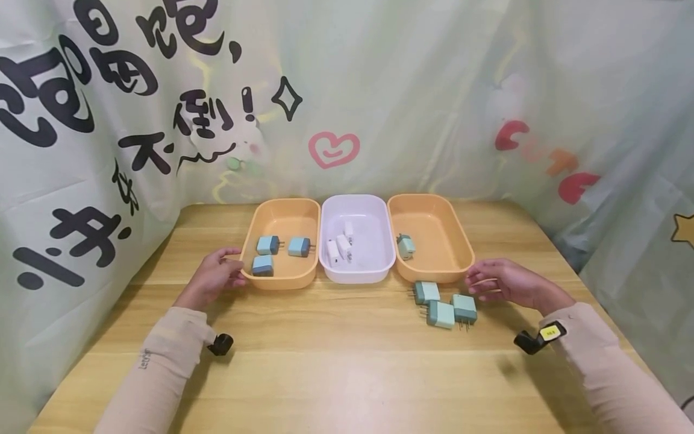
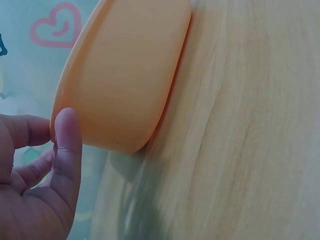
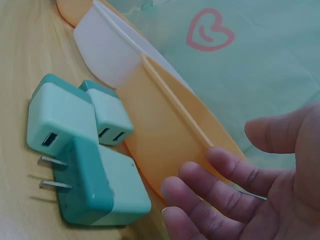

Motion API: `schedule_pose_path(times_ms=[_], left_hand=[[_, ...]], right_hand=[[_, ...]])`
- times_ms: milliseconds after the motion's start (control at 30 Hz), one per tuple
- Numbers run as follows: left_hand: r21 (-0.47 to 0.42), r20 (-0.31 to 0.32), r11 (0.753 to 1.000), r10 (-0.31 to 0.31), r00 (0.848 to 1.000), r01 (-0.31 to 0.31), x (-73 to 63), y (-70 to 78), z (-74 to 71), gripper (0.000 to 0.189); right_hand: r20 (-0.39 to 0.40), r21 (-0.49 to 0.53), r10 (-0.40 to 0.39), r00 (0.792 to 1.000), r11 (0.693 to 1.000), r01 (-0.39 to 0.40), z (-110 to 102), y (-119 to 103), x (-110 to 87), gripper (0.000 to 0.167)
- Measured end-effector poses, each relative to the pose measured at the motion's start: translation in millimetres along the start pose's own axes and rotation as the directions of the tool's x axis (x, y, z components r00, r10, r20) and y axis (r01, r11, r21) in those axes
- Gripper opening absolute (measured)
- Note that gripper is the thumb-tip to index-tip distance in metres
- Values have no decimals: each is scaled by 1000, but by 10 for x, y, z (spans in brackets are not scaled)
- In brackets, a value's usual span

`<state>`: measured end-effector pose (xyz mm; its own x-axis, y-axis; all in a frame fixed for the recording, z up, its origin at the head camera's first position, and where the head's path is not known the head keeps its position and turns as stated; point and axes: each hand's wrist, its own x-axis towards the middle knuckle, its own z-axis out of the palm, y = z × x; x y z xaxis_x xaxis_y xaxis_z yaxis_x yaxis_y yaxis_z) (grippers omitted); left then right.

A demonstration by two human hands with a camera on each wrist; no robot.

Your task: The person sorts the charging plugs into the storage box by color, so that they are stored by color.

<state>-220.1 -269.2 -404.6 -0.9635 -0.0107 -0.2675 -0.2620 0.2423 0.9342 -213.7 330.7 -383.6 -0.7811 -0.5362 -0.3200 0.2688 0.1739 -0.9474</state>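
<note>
My left hand [image 1: 213, 278] pinches the near left corner of the left orange tray [image 2: 125, 75], with its thumb on the outer wall by the rim. Three blue charger plugs [image 1: 262, 265] lie in that tray. Fingers spread and loosely bent, my right hand [image 1: 509, 282] is at the near right corner of the right orange tray [image 3: 150, 120]; its fingertips are by the outer wall and grip nothing. One green charger plug [image 1: 405, 247] lies inside this tray at its left. In front of it, three more green charger plugs [image 3: 125, 185] are grouped on the table.
Between the orange trays stands a white tray [image 1: 358, 277] with three white charger plugs [image 1: 343, 246]. All the trays sit side by side on the wooden table [image 1: 347, 361]. A printed curtain [image 1: 412, 90] hangs behind and along the sides.
</note>
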Motion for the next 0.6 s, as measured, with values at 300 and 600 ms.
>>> schedule_pose_path(times_ms=[300,600], left_hand=[[-15,-6,1000,-7,1000,7,12,-3,7,48],[-22,-8,1000,-6,1000,6,21,-7,5,49]], right_hand=[[-88,-57,80,993,995,-85,9,85,9,21],[-75,-142,143,987,978,-152,93,154,58,32]])
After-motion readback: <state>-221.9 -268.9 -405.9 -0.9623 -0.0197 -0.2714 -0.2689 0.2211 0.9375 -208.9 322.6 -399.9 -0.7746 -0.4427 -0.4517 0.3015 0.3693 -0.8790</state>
